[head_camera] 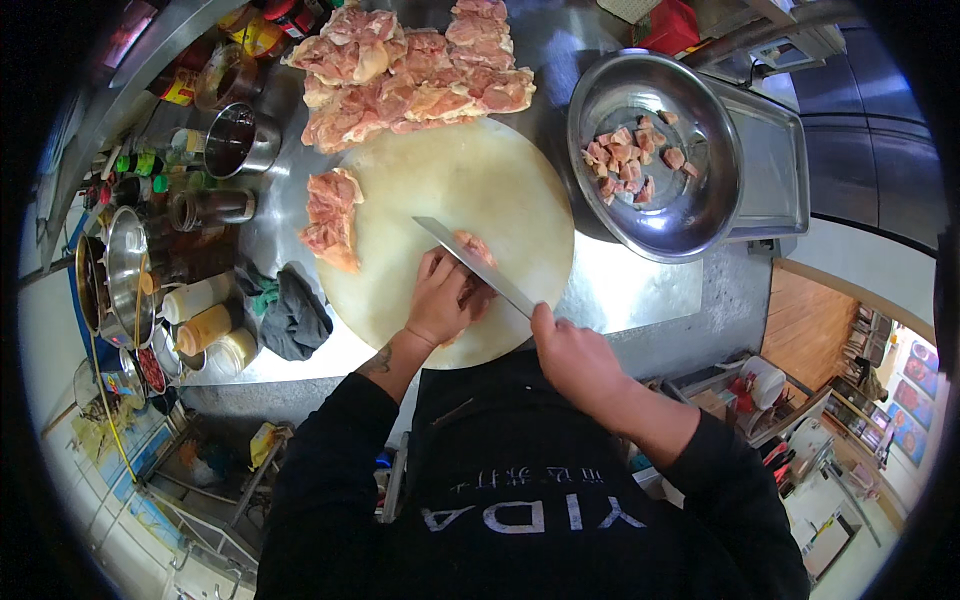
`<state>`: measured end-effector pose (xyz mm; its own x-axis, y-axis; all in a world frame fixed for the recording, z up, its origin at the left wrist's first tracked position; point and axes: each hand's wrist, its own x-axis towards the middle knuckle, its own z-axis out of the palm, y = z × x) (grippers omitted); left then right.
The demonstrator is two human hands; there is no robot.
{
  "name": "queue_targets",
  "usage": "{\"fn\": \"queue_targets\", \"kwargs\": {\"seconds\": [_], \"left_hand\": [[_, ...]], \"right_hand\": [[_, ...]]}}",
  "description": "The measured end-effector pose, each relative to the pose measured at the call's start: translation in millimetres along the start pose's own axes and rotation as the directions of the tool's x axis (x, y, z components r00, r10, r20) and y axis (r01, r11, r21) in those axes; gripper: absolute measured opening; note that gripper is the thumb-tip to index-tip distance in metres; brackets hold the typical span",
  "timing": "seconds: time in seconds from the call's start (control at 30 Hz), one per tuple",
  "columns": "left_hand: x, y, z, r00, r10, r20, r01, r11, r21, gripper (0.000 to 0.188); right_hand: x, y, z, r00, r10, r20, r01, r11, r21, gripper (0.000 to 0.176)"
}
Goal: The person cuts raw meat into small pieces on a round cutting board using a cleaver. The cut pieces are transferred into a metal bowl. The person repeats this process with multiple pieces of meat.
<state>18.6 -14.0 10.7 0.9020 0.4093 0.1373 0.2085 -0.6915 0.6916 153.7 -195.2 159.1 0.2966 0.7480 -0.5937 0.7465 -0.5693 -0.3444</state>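
Note:
My right hand (574, 356) grips the handle of a kitchen knife (480, 268), whose blade slants up and left over the round cutting board (457, 165). Beneath and beside the blade, my left hand (444, 300) presses with bent fingers on a piece of raw meat (475, 250), partly hidden by hand and blade. Another flat raw meat piece (331, 217) lies at the board's left edge. A pile of raw meat pieces (420, 75) sits at the board's far edge. Small meat cubes (626, 161) rest in a wide metal bowl (712, 217) to the right.
A rectangular metal tray (784, 161) stands partly under the bowl. Left of the board lie a dark cloth (294, 319) and squeeze bottles (202, 330), with a metal pot (262, 146) and jars farther back. A red container (667, 26) is at the far right of the metal counter.

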Motion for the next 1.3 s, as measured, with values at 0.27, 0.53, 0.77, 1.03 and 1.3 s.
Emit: {"fn": "queue_targets", "kwargs": {"seconds": [0.27, 0.53, 0.77, 1.03, 1.3], "left_hand": [[8.3, -0.3, -5.5, 0.995, 0.068, -0.071, -0.075, 0.993, -0.089, 0.054], [0.2, -4.6, -2.3, 0.996, 0.063, -0.058, -0.068, 0.992, -0.101, 0.047], [-6.2, -1.0, 3.6, 0.993, 0.060, -0.097, -0.065, 0.997, -0.042, 0.031], [-11.5, 10.3, -0.8, 0.986, 0.099, -0.136, -0.091, 0.994, 0.062, 0.032], [-20.9, -1.9, 7.3, 0.993, 0.086, -0.080, -0.080, 0.993, 0.082, 0.036]], "right_hand": [[61.0, -1.2, 7.3, 0.999, -0.017, 0.037, 0.016, 0.999, 0.031, 0.027], [68.3, -1.2, 20.0, 0.997, -0.044, -0.059, 0.045, 0.999, 0.019, 0.031], [27.7, 27.3, 28.8, 0.999, 0.013, -0.034, -0.012, 0.999, 0.031, 0.036], [-18.1, 36.0, 29.3, 0.993, 0.000, -0.120, -0.001, 1.000, -0.005, 0.029], [-39.0, 20.5, 23.7, 0.988, -0.069, -0.141, 0.066, 0.997, -0.027, 0.017]]}}
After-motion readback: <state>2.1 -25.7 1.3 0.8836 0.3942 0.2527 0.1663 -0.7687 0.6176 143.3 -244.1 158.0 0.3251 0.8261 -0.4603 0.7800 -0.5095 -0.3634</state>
